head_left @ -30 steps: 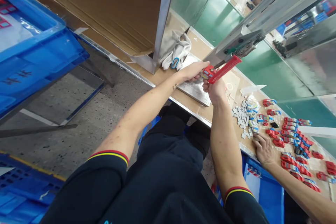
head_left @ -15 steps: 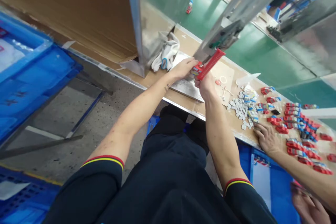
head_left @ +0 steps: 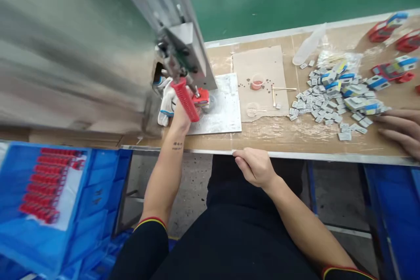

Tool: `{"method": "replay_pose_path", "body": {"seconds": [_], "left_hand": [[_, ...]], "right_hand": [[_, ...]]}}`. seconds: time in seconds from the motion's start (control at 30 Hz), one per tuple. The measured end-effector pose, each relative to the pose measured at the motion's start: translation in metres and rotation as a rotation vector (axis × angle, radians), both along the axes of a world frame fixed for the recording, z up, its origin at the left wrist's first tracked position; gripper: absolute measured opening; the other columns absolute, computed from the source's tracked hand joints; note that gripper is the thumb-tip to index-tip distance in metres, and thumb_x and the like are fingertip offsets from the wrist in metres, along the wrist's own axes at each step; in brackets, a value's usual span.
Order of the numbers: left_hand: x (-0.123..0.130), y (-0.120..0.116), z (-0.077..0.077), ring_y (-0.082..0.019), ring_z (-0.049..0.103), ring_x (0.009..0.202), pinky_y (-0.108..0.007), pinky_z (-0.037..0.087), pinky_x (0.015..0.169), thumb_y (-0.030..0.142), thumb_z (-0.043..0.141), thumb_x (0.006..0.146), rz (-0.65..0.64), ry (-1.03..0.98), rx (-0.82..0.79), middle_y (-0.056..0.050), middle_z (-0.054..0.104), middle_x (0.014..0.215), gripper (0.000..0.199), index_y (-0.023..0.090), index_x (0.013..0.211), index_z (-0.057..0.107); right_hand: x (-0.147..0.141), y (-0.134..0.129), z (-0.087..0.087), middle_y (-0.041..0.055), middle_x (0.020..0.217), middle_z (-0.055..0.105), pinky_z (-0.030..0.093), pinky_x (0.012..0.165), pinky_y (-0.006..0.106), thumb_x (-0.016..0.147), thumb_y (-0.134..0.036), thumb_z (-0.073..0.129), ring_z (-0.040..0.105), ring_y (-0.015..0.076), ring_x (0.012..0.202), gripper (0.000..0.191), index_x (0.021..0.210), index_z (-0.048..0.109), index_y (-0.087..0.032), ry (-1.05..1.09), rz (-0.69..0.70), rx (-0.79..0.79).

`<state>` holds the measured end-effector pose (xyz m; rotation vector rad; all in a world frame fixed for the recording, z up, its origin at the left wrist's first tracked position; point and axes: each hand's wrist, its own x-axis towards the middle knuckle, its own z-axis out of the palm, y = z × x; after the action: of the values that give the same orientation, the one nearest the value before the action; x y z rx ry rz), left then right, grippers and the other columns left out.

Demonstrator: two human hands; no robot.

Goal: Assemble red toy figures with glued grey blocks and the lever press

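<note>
My left hand [head_left: 183, 116] is partly hidden behind the red ribbed handle [head_left: 185, 99] of a metal press. Its fingers are around a red toy vehicle part [head_left: 202, 97], which sits beneath the press's plunger tip [head_left: 197, 93], over a grey metal plate [head_left: 226, 107]. White work gloves [head_left: 167, 103] lie just behind and left of this hand. Down at the table's front edge, my right hand [head_left: 257, 166] is curled closed, the index finger touching the edge strip. Nothing shows in it.
Cardboard [head_left: 262, 61] carries a small cup of red liquid [head_left: 257, 82] and cotton swabs [head_left: 273, 96]. To the right lie small grey pieces [head_left: 323, 107], toy vehicles [head_left: 390, 70] and another person's hand [head_left: 402, 129]. A blue crate [head_left: 75, 210] with red parts stands lower left.
My right hand has left the press and come down to the table edge. My left hand remains at the red toy vehicle part. The view has turned and come closer to the table.
</note>
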<state>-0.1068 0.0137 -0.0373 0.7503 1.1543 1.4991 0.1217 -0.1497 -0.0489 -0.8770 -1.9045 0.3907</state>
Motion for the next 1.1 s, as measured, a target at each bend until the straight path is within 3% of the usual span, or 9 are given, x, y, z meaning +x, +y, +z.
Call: {"method": "replay_pose_path", "body": {"seconds": [0.1,0.2,0.3,0.4,0.53,0.73,0.83,0.97,1.1], "left_hand": [[0.001,-0.006,0.01,-0.009,0.042,0.037,-0.021,0.025,0.034,0.053,0.082,0.089,-0.071,0.063,-0.119,0.002,0.053,0.054,0.045,0.022,0.068,0.057],[0.004,-0.017,0.013,-0.009,0.043,0.039,-0.022,0.026,0.037,0.064,0.078,0.088,0.067,0.158,-0.134,0.002,0.055,0.056,0.05,0.022,0.072,0.056],[0.007,-0.034,0.009,-0.009,0.041,0.042,-0.021,0.027,0.04,0.068,0.076,0.085,0.247,0.334,0.004,0.006,0.049,0.054,0.051,0.022,0.077,0.055],[0.009,-0.052,0.003,-0.008,0.043,0.045,-0.019,0.03,0.044,0.057,0.076,0.086,0.371,0.571,0.177,0.009,0.048,0.059,0.041,0.023,0.085,0.055],[0.012,-0.068,-0.005,-0.007,0.048,0.054,-0.02,0.039,0.05,0.047,0.079,0.08,0.421,0.767,0.271,0.007,0.054,0.08,0.035,0.026,0.096,0.057],[0.013,-0.072,-0.023,-0.009,0.045,0.058,-0.022,0.04,0.049,0.055,0.075,0.082,0.505,0.992,0.352,0.004,0.06,0.098,0.04,0.036,0.114,0.06],[0.012,-0.074,-0.027,-0.011,0.046,0.065,-0.022,0.039,0.049,0.057,0.073,0.084,0.524,1.068,0.345,0.003,0.062,0.104,0.043,0.04,0.122,0.061],[0.01,-0.076,-0.025,-0.013,0.05,0.07,-0.023,0.039,0.05,0.059,0.068,0.088,0.474,1.115,0.302,-0.002,0.064,0.116,0.05,0.035,0.131,0.06],[0.02,-0.073,-0.021,-0.015,0.051,0.066,-0.025,0.038,0.048,0.048,0.074,0.087,0.519,1.04,0.279,0.0,0.065,0.099,0.033,0.032,0.116,0.068]], "right_hand": [[0.008,0.011,-0.004,-0.0033,0.061,0.06,0.039,0.053,0.026,0.108,-0.014,0.048,0.05,0.0111,0.051,0.021,0.094,0.063,-0.018,0.005,-0.024,0.051],[0.012,0.017,-0.004,-0.0037,0.057,0.056,0.034,0.051,0.028,0.106,-0.013,0.048,0.045,0.0118,0.049,0.022,0.09,0.063,-0.018,0.026,-0.029,0.051],[0.014,0.02,-0.004,-0.0032,0.055,0.054,0.034,0.051,0.03,0.105,-0.013,0.047,0.043,0.0131,0.05,0.024,0.089,0.064,-0.017,0.045,-0.014,0.042],[0.018,0.021,-0.006,-0.0029,0.055,0.053,0.034,0.049,0.031,0.102,-0.013,0.05,0.043,0.0134,0.051,0.022,0.088,0.067,-0.015,0.078,0.002,0.012],[0.024,0.021,-0.007,-0.0033,0.056,0.051,0.035,0.049,0.031,0.096,-0.012,0.06,0.044,0.0127,0.052,0.014,0.087,0.07,-0.015,0.109,0.062,-0.052],[0.029,0.021,-0.004,-0.0037,0.055,0.049,0.039,0.049,0.03,0.096,-0.011,0.06,0.043,0.0126,0.053,0.017,0.085,0.073,-0.014,0.183,0.11,-0.138],[0.028,0.02,-0.003,-0.0044,0.054,0.048,0.041,0.049,0.029,0.098,-0.012,0.062,0.043,0.0118,0.052,0.017,0.085,0.073,-0.014,0.178,0.126,-0.174],[0.028,0.019,-0.003,-0.0043,0.052,0.047,0.043,0.047,0.028,0.099,-0.01,0.057,0.042,0.0115,0.052,0.023,0.082,0.073,-0.015,0.178,0.102,-0.199],[0.03,0.021,-0.002,-0.0041,0.05,0.045,0.044,0.045,0.029,0.098,-0.01,0.055,0.04,0.0118,0.051,0.026,0.08,0.073,-0.017,0.155,0.118,-0.199]]}}
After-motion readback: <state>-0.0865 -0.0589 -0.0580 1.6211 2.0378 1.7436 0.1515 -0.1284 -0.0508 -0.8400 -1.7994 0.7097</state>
